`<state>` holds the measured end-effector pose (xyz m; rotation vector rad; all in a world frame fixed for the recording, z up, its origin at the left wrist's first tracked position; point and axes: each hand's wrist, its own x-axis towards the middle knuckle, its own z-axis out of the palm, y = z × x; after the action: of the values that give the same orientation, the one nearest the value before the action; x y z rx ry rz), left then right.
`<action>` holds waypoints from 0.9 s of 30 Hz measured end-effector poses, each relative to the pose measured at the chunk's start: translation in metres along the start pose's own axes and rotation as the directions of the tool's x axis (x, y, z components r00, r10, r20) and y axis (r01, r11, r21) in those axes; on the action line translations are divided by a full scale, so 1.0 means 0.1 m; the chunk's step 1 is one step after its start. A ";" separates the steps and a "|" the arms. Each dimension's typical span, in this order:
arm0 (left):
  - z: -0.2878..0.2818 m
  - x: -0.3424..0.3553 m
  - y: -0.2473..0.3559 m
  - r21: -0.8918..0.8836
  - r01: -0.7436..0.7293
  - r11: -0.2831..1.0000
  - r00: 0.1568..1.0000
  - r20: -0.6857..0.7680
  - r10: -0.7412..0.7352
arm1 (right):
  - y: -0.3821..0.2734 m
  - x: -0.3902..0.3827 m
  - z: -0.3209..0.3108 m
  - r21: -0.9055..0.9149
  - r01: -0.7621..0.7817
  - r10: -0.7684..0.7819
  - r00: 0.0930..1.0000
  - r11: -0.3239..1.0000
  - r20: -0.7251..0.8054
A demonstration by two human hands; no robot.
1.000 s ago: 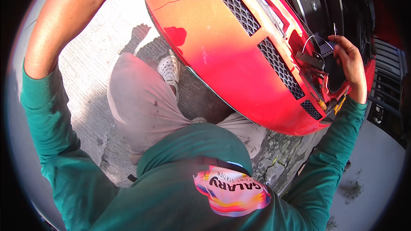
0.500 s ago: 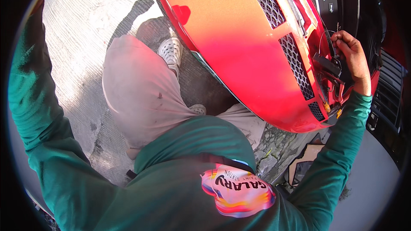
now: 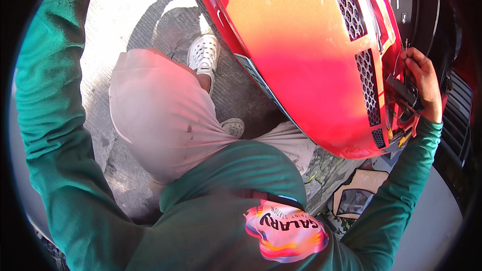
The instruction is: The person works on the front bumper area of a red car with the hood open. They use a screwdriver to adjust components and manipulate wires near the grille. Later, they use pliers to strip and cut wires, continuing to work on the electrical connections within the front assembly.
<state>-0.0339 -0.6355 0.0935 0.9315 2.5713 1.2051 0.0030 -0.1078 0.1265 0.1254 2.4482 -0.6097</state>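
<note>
My right hand is closed in a pinch beside the upper right edge of a red car bumper. Between its fingertips is a thin wire, and a fine strand pokes up above them. Just below the fingers sits a small black part, close to the bumper's inner edge. My left arm in a green sleeve stretches up along the left side, but its hand lies beyond the picture's top edge. Black honeycomb grilles run along the bumper.
A black box-shaped unit is behind the bumper at the upper right. Yellow connectors hang near its lower corner. A cardboard piece with a dark panel lies by the kerb. My foot in a white clog rests on concrete.
The view has shifted, so the bumper appears farther right. My left hand, partly visible before at the upper left, has gone out of view. My right hand keeps its pinch on the wire.
</note>
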 end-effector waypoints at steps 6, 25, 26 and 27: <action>0.19 0.08 -0.03 -0.057 -0.086 0.995 0.996 0.007 0.087 | -0.10 0.03 0.04 0.004 -0.036 0.036 0.999 0.999 0.017; 0.52 0.25 -0.18 -0.459 -0.292 0.839 0.931 0.067 0.360 | -0.18 0.03 0.04 -0.068 0.071 -0.066 0.995 0.995 0.070; 0.51 0.29 -0.15 -0.493 -0.220 0.842 0.935 0.141 0.326 | -0.17 0.03 0.04 -0.040 0.031 -0.028 0.996 0.999 0.080; 0.49 0.32 -0.11 -0.519 -0.144 0.843 0.933 0.214 0.291 | -0.17 0.04 0.05 -0.012 0.041 -0.040 0.996 0.999 0.085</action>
<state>-0.0456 -0.5900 0.0564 1.1871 1.8297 1.5556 -0.0007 -0.1251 0.1272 0.0436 2.3775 -0.6035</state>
